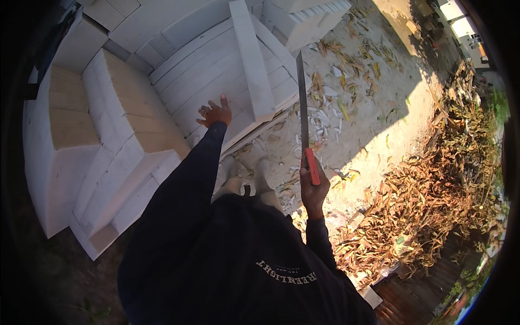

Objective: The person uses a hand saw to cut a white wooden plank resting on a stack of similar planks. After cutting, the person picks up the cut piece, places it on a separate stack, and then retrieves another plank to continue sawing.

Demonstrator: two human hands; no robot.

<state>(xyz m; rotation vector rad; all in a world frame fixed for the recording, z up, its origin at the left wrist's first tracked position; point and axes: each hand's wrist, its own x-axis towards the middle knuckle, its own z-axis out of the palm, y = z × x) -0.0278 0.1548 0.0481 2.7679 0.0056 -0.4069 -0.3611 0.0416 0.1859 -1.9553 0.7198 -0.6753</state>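
My right hand [315,190] grips the red handle of a hand saw [304,103]. The dark blade points away from me, beside the edge of a low stack of white blocks. Over that stack my left hand [216,114] is spread, fingers apart, with nothing in it; whether it touches the surface I cannot tell. A long white block [253,65] lies across the top of the stack [200,76], just right of my left hand. The saw blade is apart from this block.
More white blocks [119,114] are piled at the left and far side. Broken white pieces [325,122] and leaves litter the ground right of the stack. A large heap of dry leaves [417,189] lies at the right. My feet stand close to the stack's near edge.
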